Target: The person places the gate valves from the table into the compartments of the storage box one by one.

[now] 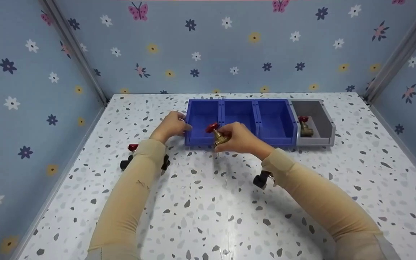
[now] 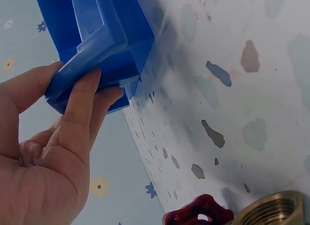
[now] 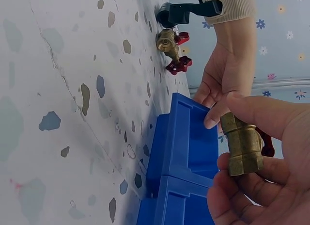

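Note:
A brass valve with a red handwheel point(image 1: 219, 138) is pinched in my right hand point(image 1: 242, 139), just in front of the leftmost blue bin point(image 1: 204, 141). In the right wrist view the brass body point(image 3: 242, 146) lies between thumb and fingers. My left hand point(image 1: 172, 126) grips the left wall of that bin; the left wrist view shows the thumb and fingers of the hand point(image 2: 53, 152) on either side of the blue rim point(image 2: 92, 53). A similar valve point(image 1: 306, 128) stands inside the grey bin point(image 1: 329, 122).
Two more blue bins point(image 1: 276, 141) stand between the leftmost one and the grey bin. A red-handled part point(image 1: 133, 147) and black parts point(image 1: 125, 163) lie by my left forearm. Another black part point(image 1: 261, 179) lies by my right sleeve. Patterned walls enclose the table.

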Demonstrator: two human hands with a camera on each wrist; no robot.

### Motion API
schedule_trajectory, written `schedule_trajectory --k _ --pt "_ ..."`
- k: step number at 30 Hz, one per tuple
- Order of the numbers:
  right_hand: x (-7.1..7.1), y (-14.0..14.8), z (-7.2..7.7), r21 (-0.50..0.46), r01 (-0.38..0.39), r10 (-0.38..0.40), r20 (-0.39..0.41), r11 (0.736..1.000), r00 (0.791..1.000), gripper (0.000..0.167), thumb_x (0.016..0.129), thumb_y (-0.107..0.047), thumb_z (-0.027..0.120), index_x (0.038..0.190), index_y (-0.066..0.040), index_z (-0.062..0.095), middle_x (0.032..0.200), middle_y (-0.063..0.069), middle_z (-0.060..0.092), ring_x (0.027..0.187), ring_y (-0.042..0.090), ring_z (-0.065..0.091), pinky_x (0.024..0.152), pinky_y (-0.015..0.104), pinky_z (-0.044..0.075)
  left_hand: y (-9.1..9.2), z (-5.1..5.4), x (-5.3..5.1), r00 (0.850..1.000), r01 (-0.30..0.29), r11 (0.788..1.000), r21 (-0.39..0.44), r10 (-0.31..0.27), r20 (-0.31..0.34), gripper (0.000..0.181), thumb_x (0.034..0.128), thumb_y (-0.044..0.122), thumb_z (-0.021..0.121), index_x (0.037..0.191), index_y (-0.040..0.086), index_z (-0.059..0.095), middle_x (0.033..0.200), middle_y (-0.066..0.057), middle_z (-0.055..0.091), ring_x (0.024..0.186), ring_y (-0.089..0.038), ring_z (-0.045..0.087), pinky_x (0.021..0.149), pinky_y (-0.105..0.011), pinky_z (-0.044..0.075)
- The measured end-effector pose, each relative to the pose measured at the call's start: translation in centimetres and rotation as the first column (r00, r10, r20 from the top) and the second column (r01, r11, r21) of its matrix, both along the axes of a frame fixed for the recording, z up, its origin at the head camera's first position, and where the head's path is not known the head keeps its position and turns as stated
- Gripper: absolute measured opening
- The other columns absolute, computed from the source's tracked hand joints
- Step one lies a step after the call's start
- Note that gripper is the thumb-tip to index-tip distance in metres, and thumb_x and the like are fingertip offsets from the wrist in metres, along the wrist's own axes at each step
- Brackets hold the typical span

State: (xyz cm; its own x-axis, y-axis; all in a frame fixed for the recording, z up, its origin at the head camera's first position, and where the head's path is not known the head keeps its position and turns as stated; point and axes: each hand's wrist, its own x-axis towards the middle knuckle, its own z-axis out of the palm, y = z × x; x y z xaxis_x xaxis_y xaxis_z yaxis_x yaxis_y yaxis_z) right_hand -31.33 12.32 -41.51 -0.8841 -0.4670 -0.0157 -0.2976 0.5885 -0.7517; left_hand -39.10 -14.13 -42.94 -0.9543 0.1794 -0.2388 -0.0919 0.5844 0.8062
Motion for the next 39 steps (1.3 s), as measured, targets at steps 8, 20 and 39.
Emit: schedule_trajectory --k 8,20,39 --pt "-0.1 0.6 0.0 -0.014 0.02 -0.02 0.012 1.0 1.0 0.034 0.084 -0.013 0.093 0.112 -0.002 0.078 0.096 0.007 0.073 0.08 0.015 0.061 0.068 0.024 0.053 -0.1 -0.1 0.2 1.0 0.006 1.0 0.002 -0.006 -0.008 0.05 0.0989 0.006 0.069 0.144 -0.012 0.057 0.14 -0.029 0.066 0.125 -0.039 0.07 0.106 -0.046 0.062" --pt "-0.2 2.2 0.5 -0.02 0.057 -0.057 0.013 0.998 0.998 0.044 0.087 -0.015 0.091 0.125 -0.001 0.076 0.107 0.012 0.076 0.089 0.017 0.064 0.075 0.025 0.055 0.0 0.1 0.3 1.0 0.001 1.0 0.021 -0.001 0.008 0.049 0.1002 0.006 0.068 0.144 -0.011 0.056 0.139 -0.028 0.066 0.123 -0.038 0.071 0.105 -0.045 0.062" --pt "-0.3 4.5 0.8 -0.025 0.123 -0.123 0.005 0.992 0.992 0.047 0.087 -0.015 0.092 0.129 0.0 0.076 0.108 0.013 0.076 0.09 0.019 0.064 0.077 0.027 0.056 0.0 0.0 0.2 1.0 -0.001 1.0 0.021 0.001 0.003 0.049 0.0994 0.004 0.069 0.143 -0.013 0.057 0.139 -0.029 0.066 0.124 -0.039 0.071 0.105 -0.045 0.062"
